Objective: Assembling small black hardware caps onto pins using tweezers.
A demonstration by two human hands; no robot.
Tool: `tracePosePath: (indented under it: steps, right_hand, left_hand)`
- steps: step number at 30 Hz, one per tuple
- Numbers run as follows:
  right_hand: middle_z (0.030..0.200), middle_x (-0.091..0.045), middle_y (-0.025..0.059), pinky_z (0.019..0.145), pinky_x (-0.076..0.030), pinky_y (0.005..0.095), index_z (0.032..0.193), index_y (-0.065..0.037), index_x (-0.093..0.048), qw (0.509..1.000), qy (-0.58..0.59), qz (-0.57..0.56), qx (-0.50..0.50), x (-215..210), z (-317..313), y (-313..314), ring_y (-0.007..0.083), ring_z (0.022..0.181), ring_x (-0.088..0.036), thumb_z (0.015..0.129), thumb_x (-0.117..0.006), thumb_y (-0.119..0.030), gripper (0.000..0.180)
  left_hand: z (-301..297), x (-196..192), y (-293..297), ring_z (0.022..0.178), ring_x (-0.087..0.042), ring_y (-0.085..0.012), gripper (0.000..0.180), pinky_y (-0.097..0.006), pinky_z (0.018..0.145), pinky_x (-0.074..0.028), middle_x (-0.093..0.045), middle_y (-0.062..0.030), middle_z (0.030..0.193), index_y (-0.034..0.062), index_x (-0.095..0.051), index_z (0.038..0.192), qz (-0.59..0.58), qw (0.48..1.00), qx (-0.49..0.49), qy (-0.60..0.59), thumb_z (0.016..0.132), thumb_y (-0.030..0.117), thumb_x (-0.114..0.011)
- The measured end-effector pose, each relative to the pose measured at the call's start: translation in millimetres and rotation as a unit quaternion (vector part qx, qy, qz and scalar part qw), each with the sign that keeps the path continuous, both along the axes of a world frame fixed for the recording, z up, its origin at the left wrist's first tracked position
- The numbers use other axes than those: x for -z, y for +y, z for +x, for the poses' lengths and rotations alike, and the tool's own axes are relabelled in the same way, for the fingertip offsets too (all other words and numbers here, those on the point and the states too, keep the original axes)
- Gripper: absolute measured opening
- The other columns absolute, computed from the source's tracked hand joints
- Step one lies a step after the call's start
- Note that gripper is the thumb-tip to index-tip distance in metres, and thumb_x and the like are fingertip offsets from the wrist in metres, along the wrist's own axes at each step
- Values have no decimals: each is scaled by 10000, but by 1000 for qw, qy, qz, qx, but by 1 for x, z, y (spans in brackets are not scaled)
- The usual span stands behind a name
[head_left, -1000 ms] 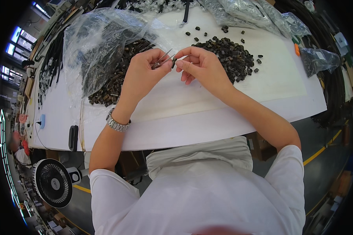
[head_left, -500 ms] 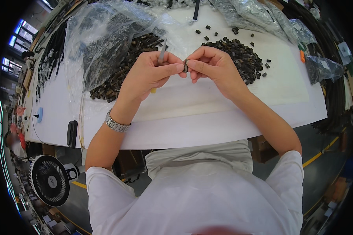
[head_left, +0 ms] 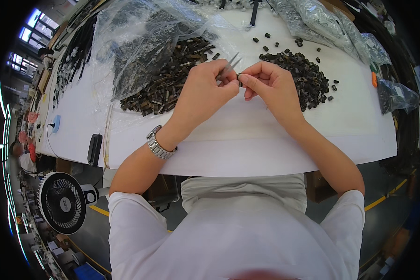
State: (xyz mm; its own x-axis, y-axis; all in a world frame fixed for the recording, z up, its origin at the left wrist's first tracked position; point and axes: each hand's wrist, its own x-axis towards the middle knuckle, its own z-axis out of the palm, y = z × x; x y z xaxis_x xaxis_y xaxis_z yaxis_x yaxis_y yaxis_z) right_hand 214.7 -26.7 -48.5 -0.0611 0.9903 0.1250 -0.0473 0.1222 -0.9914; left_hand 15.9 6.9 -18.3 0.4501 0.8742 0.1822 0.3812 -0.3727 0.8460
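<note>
My left hand [head_left: 209,91] is closed round a slim metal tool with two pointed tips [head_left: 232,64], either tweezers or thread snips. Its tips stand apart and point up and away from me, while the grip end is hidden in the palm. Against the left fingertips, my right hand [head_left: 271,86] pinches a small dark piece [head_left: 239,79] between thumb and forefinger. Fingers cover most of that piece. Beyond the left hand spreads a heap of dark brown, longish small pieces [head_left: 156,93]. A second heap of shorter dark pieces [head_left: 308,77] lies beyond and right of the right hand.
Clear plastic bags [head_left: 140,51] cover part of the left heap; more filled bags [head_left: 308,23] lie at the far right. A black case [head_left: 94,149] rests by the white table's [head_left: 247,154] near left edge. A fan [head_left: 62,203] stands left, below table height.
The left hand has turned, so both tool tips now show near the fingertips. Both hands appear further right in view, as the whole scene has shifted right. The right hand still pinches the small piece.
</note>
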Motion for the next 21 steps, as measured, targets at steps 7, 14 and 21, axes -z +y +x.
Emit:
tracePosePath:
  steps: [7, 14, 21]
  right_hand:
    - [810, -720, 48, 631, -532, 246, 981, 29, -721, 993, -104, -8, 50, -9, -12, -6, 88, 664, -644, 1023, -722, -103, 139]
    - [870, -732, 37, 691, -559, 262, 1049, -19, -704, 999, -6, -51, 3, -4, -3, -5, 97, 745, -676, 1072, -686, -228, 211]
    - [1031, -751, 39, 893, -598, 294, 1114, -51, -713, 982, 116, -144, -26, -2, 1, -8, 128, 968, -734, 1080, -673, -279, 234]
  left_hand:
    - [8, 15, 0, 622, -691, -304, 134, -393, 589, -524, -704, -152, 727, 0, -645, 823, 182, 981, -51, 53, 864, 91, -734]
    - [15, 21, -3, 699, -704, -369, 123, -467, 624, -543, -691, -142, 755, 39, -627, 872, 280, 957, -54, 54, 831, 91, -731]
    - [8, 18, -5, 743, -716, -337, 186, -453, 642, -549, -696, -117, 807, 48, -610, 924, 321, 943, -12, 92, 816, 83, -757]
